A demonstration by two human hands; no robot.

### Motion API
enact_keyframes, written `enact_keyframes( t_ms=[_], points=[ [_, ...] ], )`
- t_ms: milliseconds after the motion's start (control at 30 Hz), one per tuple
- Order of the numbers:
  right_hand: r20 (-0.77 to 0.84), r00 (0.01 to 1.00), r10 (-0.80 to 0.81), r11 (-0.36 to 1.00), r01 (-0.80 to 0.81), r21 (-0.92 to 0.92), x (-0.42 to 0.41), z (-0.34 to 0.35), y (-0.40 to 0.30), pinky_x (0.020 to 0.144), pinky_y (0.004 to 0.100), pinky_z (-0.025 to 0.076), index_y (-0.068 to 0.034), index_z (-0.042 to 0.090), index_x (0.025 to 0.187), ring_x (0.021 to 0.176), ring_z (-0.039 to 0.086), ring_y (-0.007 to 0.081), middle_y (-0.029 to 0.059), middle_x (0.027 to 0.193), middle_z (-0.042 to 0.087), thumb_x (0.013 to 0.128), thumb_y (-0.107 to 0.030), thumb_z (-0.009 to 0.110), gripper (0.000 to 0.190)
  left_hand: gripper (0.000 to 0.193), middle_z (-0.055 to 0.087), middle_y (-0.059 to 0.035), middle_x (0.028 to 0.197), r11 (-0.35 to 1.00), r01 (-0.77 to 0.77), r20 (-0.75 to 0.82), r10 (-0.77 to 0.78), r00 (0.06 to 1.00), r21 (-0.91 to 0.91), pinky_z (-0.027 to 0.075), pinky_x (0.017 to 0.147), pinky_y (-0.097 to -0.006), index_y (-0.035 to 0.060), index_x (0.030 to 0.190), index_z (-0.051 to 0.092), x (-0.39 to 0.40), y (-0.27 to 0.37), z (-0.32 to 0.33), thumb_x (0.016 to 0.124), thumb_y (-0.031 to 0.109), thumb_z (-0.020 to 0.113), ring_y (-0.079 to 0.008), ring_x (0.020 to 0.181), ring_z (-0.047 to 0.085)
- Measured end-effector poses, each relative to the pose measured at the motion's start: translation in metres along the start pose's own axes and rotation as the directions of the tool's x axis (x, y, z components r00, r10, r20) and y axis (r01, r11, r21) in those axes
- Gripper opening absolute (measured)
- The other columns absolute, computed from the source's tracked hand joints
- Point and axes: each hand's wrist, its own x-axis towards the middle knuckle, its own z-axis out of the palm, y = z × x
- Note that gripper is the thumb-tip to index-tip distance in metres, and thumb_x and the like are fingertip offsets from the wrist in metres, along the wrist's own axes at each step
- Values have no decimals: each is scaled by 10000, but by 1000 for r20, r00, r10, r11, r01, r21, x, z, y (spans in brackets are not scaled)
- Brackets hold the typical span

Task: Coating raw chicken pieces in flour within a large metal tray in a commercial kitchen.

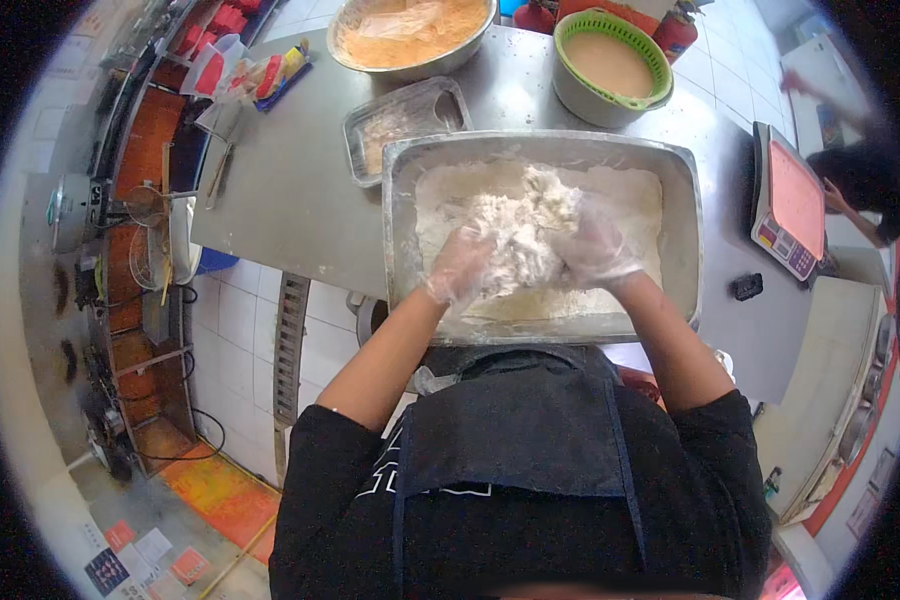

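Note:
A deep rectangular metal tray (pixel 392 247) lies before me, with white flour (pixel 630 195) spread over its bottom. In its middle is a heap of shaggy, flour-coated pieces (pixel 525 214), whose kind I cannot make out under the coating. My left hand (pixel 461 266), in a clear plastic glove, grips the near left side of the heap. On the right side, my right hand (pixel 598 244) wears the same kind of glove and grips the heap too, blurred by motion. The fingers of both hands are partly buried in the floury pieces.
Behind the tray are a clear plastic container (pixel 356 146), a metal bowl (pixel 337 45) of orange-coated food and a green colander (pixel 566 56) in a pot of cloudy liquid. A digital scale (pixel 795 199) and a small black object (pixel 746 286) sit right. Another person (pixel 851 176) is beyond.

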Motion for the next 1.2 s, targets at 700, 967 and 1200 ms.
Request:
enact_keyframes(
  t_ms=[700, 967, 1200],
  points=[
    [186, 976, 111, 993, -102, -58, 20, 64, 62, 841, 373, 465, -23, 532, 1220, 901, 582, 264, 167, 1005, 622, 732, -450, 683, 666, 383, 632, -148, 949, 832, -235, -29, 288, 957, 503, 468, 791, -351, -9, 1190, 514, 29, -56, -8, 944, 277, 450, -240, 846, 580],
    [-143, 937, 319, 947, -312, 72, 60, -3, 67, 917, 357, 425, -8, 549, 1211, 1024, 558, 241, 151, 1178, 583, 761, -440, 686, 639, 398, 553, -68, 1194, 812, -97, -98, 187, 977, 576, 431, 883, -271, 41, 1234, 513, 136, -98, -97, 957, 316, 434, -142, 1035, 518],
    [36, 954, 297, 917, -295, 270, 81, 57, 63, 933, 339, 406, -59, 598, 1170, 1062, 532, 216, 102, 1171, 589, 753, -437, 692, 571, 311, 594, -48, 958, 961, 129, 142, -97, 985, -243, 481, 731, -325, 70, 1124, 566, 110, -71, -52, 920, 297, 506, -138, 867, 579]
  ],
)
